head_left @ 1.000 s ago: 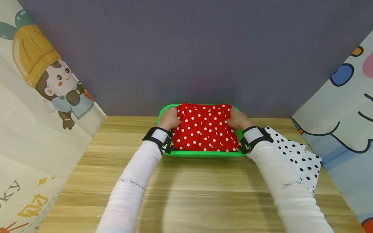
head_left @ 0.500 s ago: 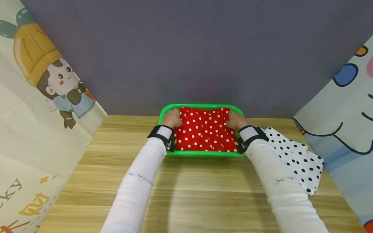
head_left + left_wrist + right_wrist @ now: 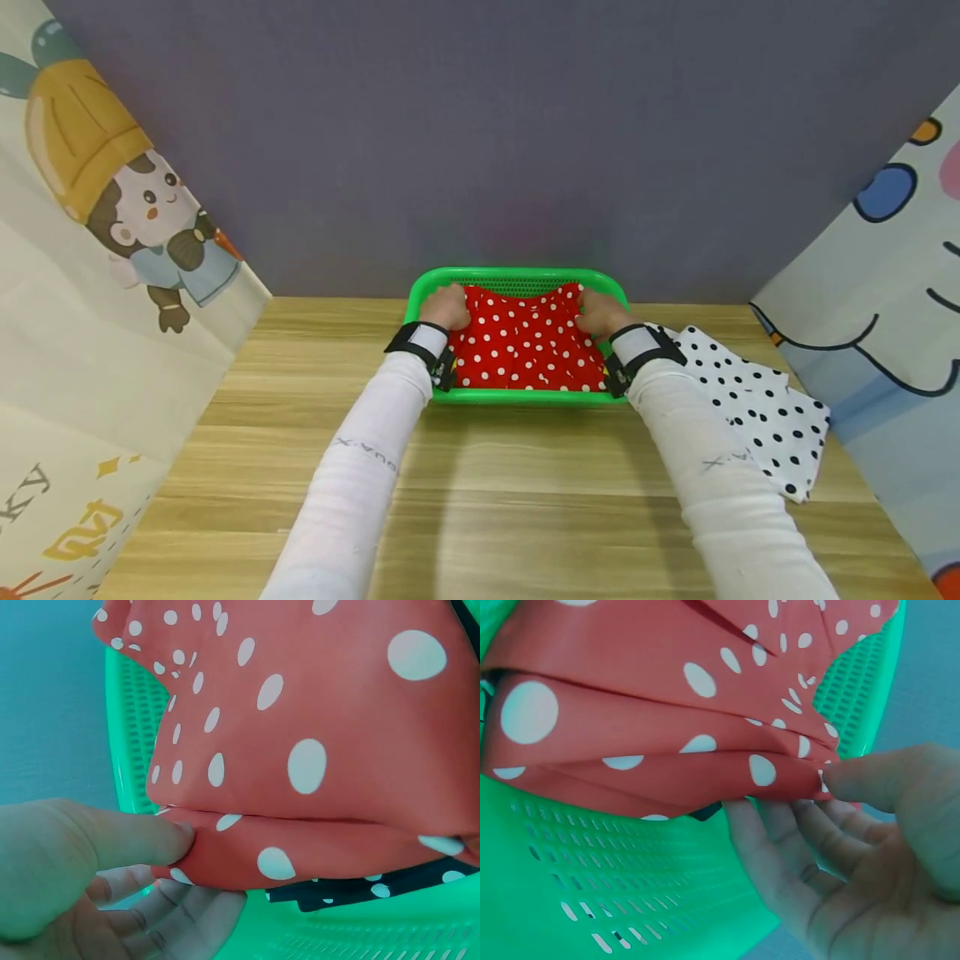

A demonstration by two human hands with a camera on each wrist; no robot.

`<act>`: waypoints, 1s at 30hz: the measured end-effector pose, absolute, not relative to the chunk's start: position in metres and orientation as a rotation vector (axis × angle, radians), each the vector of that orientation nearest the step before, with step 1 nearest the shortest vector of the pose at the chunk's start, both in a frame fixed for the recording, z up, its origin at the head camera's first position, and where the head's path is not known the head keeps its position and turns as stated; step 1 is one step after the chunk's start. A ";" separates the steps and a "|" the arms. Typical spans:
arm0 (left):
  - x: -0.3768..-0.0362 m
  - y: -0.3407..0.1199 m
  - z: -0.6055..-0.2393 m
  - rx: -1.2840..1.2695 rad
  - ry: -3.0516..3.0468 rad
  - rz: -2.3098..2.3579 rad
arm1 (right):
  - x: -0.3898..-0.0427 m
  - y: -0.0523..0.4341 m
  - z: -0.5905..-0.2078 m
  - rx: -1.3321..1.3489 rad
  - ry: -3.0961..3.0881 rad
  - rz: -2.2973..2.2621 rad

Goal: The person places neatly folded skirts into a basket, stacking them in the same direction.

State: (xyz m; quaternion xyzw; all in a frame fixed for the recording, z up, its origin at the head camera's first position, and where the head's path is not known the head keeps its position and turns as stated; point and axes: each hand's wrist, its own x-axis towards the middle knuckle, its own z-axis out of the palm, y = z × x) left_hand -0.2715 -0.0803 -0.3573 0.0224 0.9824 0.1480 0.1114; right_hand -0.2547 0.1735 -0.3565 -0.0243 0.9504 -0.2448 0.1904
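Note:
A red cloth with white dots (image 3: 525,342) lies folded inside a green plastic basket (image 3: 525,397). My left hand (image 3: 447,307) pinches its left edge between thumb and fingers, as the left wrist view also shows with the cloth (image 3: 352,750). On the opposite side my right hand (image 3: 602,314) pinches the right edge; in the right wrist view the thumb lies on top of the cloth (image 3: 667,727) and the fingers beneath. Under the red cloth a dark cloth with white dots (image 3: 367,889) peeks out in the left wrist view. The red cloth's far edge sags between my hands.
A white cloth with black dots (image 3: 757,408) lies on the wooden table (image 3: 525,500) to the right of the basket, partly behind my right sleeve. A grey wall (image 3: 495,150) stands right behind the basket. Printed sheets (image 3: 112,350) flank the table.
The red cloth has come down and toward me with both hands, uncovering the basket's far rim and perforated wall. Both hands keep their pinch on it.

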 end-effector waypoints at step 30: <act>-0.262 -0.106 -0.346 0.251 2.652 0.424 | -0.242 0.179 -0.359 -0.205 2.551 -0.556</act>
